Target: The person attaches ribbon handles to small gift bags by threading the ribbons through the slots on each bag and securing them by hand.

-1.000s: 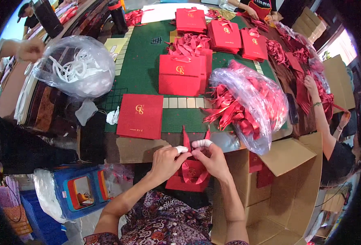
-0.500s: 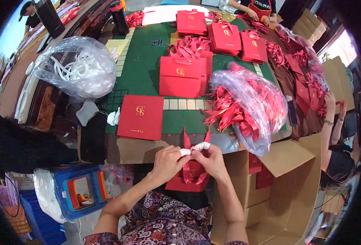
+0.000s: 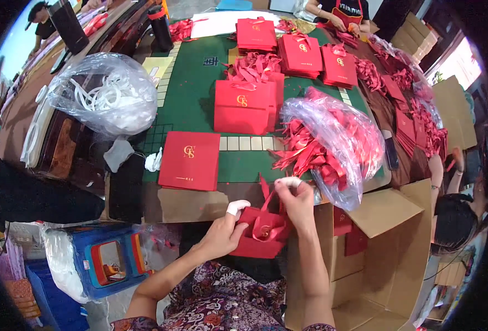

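Observation:
Just off the near table edge is a small red gift bag point(image 3: 255, 247) with a gold emblem, tilted slightly. My left hand point(image 3: 222, 234) grips its upper left side between thumb and fingers; a white wrap covers one fingertip. Above the bag's right side, my right hand point(image 3: 299, 205) is closed in a pinch on a red ribbon point(image 3: 266, 192) that runs up from the bag. White wrapping also shows on a right finger. Flat on the table ahead lies another red gift bag point(image 3: 188, 160). A clear plastic bag of red ribbons point(image 3: 337, 143) rests to the right.
Standing red bags point(image 3: 241, 105) and stacked ones point(image 3: 300, 55) cover the green mat point(image 3: 191, 77). At left is a plastic bag of white cords point(image 3: 108, 94). An open cardboard box point(image 3: 384, 259) stands by my right arm. Other people work at the far side and right.
My hands have moved apart: the right went up and right with the ribbon, the left shifted down onto the bag's side. The bag has tilted and shifted slightly right.

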